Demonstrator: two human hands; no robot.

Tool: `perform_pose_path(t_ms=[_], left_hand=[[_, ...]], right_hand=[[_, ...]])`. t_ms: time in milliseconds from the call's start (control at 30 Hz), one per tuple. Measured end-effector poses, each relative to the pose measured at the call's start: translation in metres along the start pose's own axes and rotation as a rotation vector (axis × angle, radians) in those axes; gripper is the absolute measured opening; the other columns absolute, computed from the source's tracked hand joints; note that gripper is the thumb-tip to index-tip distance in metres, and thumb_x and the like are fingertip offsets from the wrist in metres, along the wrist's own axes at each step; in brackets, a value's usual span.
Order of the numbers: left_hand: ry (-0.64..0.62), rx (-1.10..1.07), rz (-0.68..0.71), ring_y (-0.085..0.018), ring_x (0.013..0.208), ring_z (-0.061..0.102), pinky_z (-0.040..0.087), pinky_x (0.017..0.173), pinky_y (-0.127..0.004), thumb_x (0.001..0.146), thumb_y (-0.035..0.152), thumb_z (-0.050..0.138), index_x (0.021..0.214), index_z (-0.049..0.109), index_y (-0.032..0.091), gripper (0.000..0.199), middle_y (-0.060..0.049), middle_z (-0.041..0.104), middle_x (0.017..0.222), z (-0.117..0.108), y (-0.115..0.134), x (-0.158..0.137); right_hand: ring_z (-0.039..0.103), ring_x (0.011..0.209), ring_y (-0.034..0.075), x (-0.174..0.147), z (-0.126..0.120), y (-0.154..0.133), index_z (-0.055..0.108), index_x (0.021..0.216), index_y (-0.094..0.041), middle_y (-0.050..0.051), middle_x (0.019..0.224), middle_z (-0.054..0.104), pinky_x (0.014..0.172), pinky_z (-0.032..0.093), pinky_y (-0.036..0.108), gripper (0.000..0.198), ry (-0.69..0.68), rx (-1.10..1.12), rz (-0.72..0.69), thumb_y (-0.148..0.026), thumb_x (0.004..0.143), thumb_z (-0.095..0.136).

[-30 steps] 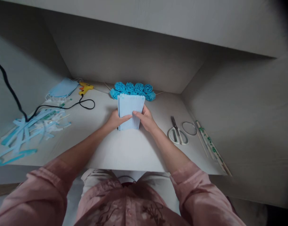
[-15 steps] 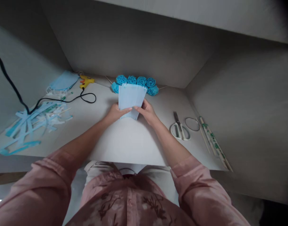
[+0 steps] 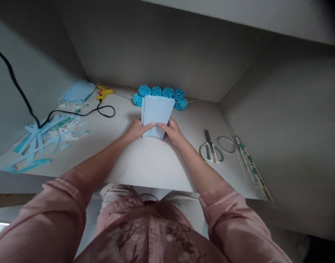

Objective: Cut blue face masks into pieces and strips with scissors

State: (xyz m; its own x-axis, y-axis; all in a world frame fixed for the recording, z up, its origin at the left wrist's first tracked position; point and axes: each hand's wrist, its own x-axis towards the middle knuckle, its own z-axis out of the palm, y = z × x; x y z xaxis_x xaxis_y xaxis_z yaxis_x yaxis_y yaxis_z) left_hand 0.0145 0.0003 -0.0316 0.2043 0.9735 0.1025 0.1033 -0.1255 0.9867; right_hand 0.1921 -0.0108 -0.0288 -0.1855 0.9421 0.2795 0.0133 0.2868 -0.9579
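Light blue face-mask sheets (image 3: 158, 111), stacked and slightly fanned, stand tilted up between my two hands above the table's middle. My left hand (image 3: 140, 129) grips the lower left edge, thumb across the front and fingers hidden behind. On the other side my right hand (image 3: 172, 130) holds the lower right edge the same way, and the thumb tips nearly meet. Just behind the sheets lies a row of several bright blue fabric roses (image 3: 167, 93), partly covered by the stack.
Scissors (image 3: 211, 148), a wire ring (image 3: 226, 144) and thin sticks with a green-printed wrapper (image 3: 249, 160) lie right. At left are a yellow glue gun (image 3: 104, 92), its black cord (image 3: 66, 112), a pile of face masks (image 3: 79, 91) and cut blue strips (image 3: 37, 142). Walls enclose the table (image 3: 145, 164).
The view has shifted slightly, so everything sits a little further right. Both hands keep their hold on the sheets, which look slightly more even and upright.
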Motion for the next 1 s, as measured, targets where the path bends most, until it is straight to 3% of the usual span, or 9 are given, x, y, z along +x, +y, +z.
perform_pose_path(t_ms=[133,267,367,467,633,1000], left_hand=[[-0.004,-0.13,-0.036,-0.033,0.1,0.068,0.056,0.084,-0.044,0.06,0.055,0.078,0.102,0.07,0.008,0.063,-0.016,0.072,0.106,0.0,0.003,-0.001],[0.007,-0.176,-0.01,-0.029,0.1,0.068,0.056,0.086,-0.04,0.063,0.052,0.078,0.104,0.07,0.01,0.059,-0.014,0.072,0.108,0.0,0.007,-0.003],[0.043,-0.122,0.035,-0.028,0.092,0.069,0.056,0.08,-0.037,0.067,0.055,0.074,0.095,0.071,0.01,0.054,-0.013,0.074,0.097,-0.002,0.007,-0.001],[0.058,-0.101,0.068,-0.028,0.094,0.068,0.055,0.079,-0.036,0.066,0.056,0.074,0.097,0.071,0.01,0.056,-0.013,0.074,0.099,-0.003,0.005,0.001],[-0.061,-0.07,0.062,-0.029,0.102,0.066,0.054,0.084,-0.036,0.069,0.056,0.072,0.107,0.069,0.011,0.059,-0.013,0.071,0.111,-0.001,0.003,0.001],[-0.02,-0.044,0.035,-0.033,0.104,0.066,0.054,0.087,-0.042,0.06,0.057,0.078,0.104,0.07,0.011,0.063,-0.015,0.072,0.108,0.0,-0.001,0.002]], right_hand=[[0.063,0.094,0.022,0.002,-0.002,0.001,0.065,0.103,-0.02,0.005,0.1,0.07,0.083,0.052,0.035,0.041,0.027,0.011,0.041,-0.049,0.074,0.069],[0.057,0.07,0.015,0.005,-0.005,0.003,0.066,0.082,-0.019,-0.001,0.074,0.063,0.068,0.048,0.028,0.032,0.131,-0.038,0.033,-0.049,0.073,0.07],[0.058,0.074,0.014,0.007,-0.007,0.003,0.067,0.085,-0.02,-0.001,0.079,0.065,0.071,0.048,0.027,0.032,0.184,-0.049,-0.024,-0.05,0.074,0.069],[0.06,0.082,0.017,0.006,-0.006,0.004,0.068,0.092,-0.021,0.002,0.089,0.068,0.075,0.049,0.029,0.037,0.166,-0.038,-0.006,-0.052,0.072,0.07],[0.063,0.09,0.02,0.003,-0.003,0.001,0.067,0.103,-0.02,0.006,0.103,0.071,0.078,0.051,0.032,0.046,0.134,-0.017,0.049,-0.053,0.071,0.072],[0.062,0.087,0.021,0.003,-0.005,-0.005,0.066,0.1,-0.02,0.005,0.095,0.069,0.073,0.052,0.032,0.044,0.133,-0.101,0.026,-0.053,0.071,0.071]])
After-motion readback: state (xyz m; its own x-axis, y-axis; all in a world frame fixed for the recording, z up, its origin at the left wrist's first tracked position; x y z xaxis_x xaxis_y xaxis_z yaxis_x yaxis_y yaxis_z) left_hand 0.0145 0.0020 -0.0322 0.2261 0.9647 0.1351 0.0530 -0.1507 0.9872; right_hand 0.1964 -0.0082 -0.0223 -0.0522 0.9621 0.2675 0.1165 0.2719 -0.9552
